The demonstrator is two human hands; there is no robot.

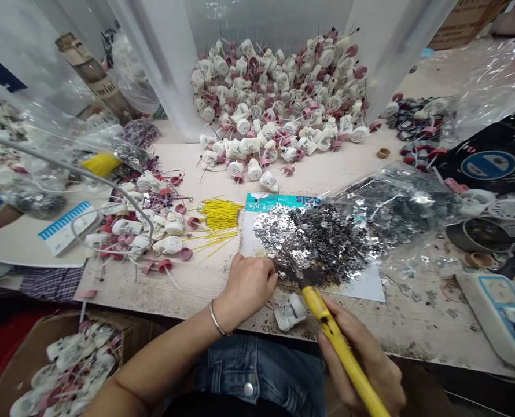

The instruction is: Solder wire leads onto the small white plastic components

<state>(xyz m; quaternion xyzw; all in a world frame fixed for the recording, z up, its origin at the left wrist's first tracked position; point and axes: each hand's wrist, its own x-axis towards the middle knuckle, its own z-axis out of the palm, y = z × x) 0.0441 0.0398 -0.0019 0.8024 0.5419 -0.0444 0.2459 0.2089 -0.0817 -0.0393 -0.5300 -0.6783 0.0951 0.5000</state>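
A yellow-handled soldering iron point(330, 333) is gripped in my right hand point(365, 353), its tip pointing up and left toward the pile of small metal pieces point(331, 237). My left hand point(251, 284) is closed in a fist just left of the tip, and whatever its fingers pinch is hidden. A white plastic part point(290, 313) with a round end lies between both hands at the table's front edge. Under the metal pieces is a white sheet point(372, 285) with a teal border. Yellow wires point(220, 214) lie bundled beyond my left hand.
A large heap of white and pink parts point(261, 110) spills from a bin at the back. More parts point(131, 226) lie at left beside a looped grey cable point(151, 229). A box of parts point(36, 341) stands lower left. At right are a plastic bag point(418, 202) and a white-blue device point(492, 313).
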